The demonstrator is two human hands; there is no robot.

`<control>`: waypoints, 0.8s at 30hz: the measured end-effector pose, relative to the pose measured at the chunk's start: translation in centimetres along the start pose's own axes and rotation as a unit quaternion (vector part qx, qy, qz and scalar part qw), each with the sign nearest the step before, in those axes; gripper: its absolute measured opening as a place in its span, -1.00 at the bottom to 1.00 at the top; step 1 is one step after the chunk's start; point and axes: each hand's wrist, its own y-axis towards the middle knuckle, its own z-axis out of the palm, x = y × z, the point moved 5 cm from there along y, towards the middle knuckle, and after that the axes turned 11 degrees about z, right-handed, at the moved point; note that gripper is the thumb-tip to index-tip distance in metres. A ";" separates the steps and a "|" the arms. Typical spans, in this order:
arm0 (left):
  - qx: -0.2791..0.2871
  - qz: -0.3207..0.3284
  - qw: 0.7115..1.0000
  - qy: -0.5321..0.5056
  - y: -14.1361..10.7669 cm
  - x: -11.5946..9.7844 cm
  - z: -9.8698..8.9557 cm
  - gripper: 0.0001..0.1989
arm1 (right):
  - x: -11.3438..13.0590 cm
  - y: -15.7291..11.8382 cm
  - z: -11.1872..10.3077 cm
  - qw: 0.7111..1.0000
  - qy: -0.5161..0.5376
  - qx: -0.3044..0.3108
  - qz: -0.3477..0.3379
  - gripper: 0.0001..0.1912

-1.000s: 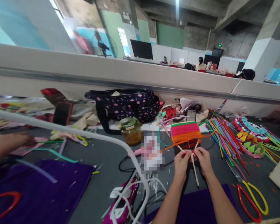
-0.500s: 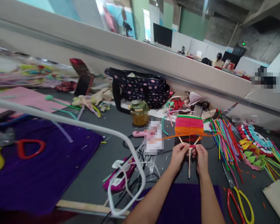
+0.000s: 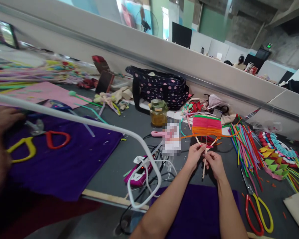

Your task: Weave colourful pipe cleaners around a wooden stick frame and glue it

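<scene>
A Y-shaped stick frame [image 3: 203, 169] carries a panel of pink, orange and green pipe cleaners [image 3: 206, 125], with loose orange ends reaching out on both sides. My left hand [image 3: 195, 153] pinches the frame at its fork, by a short pink wrapping. Just below and to the right, my right hand [image 3: 214, 162] has its fingers curled at the pale stem; whatever lies between its fingertips is too small to make out. Under my forearms is a purple cloth [image 3: 195, 209].
Scissors [image 3: 256, 212] and bundled pipe cleaners [image 3: 246, 146] lie to the right. A white tube arm [image 3: 139, 146] crosses on the left, over a magenta corded device [image 3: 138, 176]. Behind stand a lidded jar [image 3: 158, 116] and a dotted bag [image 3: 161, 88]. Another person's arm [image 3: 0, 142] is far left.
The view has swung left. My right hand has slipped from the fork down toward the stem, while my left stays at the pink wrapping. A co-worker's arm has appeared at the left edge.
</scene>
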 end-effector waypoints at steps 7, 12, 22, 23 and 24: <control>0.018 -0.024 0.999 0.011 -0.1 0.6 -0.1 -0.70 | -0.4 -0.5 0.0 0.997 -0.027 0.054 0.036 -0.68; 0.006 -0.031 1.000 0.001 -0.4 1.3 -0.4 -0.70 | -0.9 -0.8 0.0 0.997 -0.023 0.053 0.053 -0.69; 0.016 -0.074 0.997 -0.004 -1.1 1.1 -0.6 -0.71 | -1.0 -1.3 1.1 0.994 -0.001 0.078 0.074 -0.67; 0.024 -0.071 0.997 -0.002 -1.1 1.0 -0.5 -0.72 | -0.9 -1.2 0.9 0.995 0.003 0.071 0.064 -0.66; 0.032 -0.069 0.997 0.000 -1.0 0.8 -0.4 -0.73 | -0.7 -1.1 0.5 0.997 0.013 0.055 0.050 -0.66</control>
